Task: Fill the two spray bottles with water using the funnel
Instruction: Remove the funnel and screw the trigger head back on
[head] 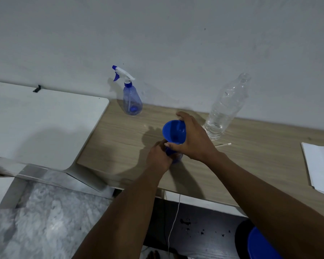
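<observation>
Nearest on the wooden surface [251,165], the left hand [158,157] wraps its fingers [160,144] round the neck of a spray bottle [177,158] that is almost wholly hidden beneath the two hands; only a bit of its blue-tinted body shows. Just above it the right hand [194,139] curls round the far-right rim of the blue funnel [173,131], thumb on the near side, its stem seemingly seated in the bottle's mouth, though the joint is hidden. Both look like thin, light plastic, so an unfilled bottle would likely tip under the top-heavy funnel; holding the neck low and the funnel at its rim seems the sound grip. Just beyond the right hand stands one clear water bottle [223,109], uncapped and partly filled; it probably dents if squeezed, and is best grasped mid-body. Furthest, against the wall on the left, stands the second spray bottle [132,101], trigger head on. In all: two spray bottles, one funnel, one water bottle.
</observation>
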`<act>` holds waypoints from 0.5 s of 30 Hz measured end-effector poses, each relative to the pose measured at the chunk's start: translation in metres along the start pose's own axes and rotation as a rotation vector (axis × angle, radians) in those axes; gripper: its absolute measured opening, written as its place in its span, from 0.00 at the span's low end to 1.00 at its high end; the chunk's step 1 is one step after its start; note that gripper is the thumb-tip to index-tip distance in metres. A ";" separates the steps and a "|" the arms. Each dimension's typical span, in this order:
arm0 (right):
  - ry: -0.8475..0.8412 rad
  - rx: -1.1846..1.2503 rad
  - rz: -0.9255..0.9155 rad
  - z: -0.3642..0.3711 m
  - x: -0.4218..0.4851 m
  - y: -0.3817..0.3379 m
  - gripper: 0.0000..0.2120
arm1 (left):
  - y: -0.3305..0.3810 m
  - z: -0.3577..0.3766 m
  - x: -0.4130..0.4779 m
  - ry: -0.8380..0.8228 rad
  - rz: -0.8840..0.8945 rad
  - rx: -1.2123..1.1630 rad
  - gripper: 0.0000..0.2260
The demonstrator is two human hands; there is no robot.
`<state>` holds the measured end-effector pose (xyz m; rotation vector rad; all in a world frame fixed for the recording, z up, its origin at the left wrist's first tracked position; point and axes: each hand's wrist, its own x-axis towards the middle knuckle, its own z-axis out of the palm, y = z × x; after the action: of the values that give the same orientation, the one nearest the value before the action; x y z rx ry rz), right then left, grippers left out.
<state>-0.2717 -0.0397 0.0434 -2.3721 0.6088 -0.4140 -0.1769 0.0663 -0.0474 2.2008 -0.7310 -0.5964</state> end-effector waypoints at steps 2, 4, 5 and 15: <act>-0.006 -0.012 -0.008 0.001 0.000 0.000 0.50 | -0.001 0.000 0.000 -0.003 0.007 -0.018 0.16; -0.008 -0.017 -0.013 0.001 0.000 -0.001 0.50 | -0.001 0.000 0.000 -0.011 0.006 -0.042 0.16; -0.006 -0.017 -0.013 0.001 0.000 -0.001 0.50 | -0.001 -0.001 0.000 -0.014 0.001 -0.048 0.16; -0.006 -0.038 -0.014 -0.001 0.001 0.000 0.50 | 0.001 -0.002 -0.001 -0.023 0.008 -0.044 0.16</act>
<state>-0.2718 -0.0411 0.0442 -2.4144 0.6022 -0.4048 -0.1769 0.0676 -0.0450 2.1526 -0.7311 -0.6295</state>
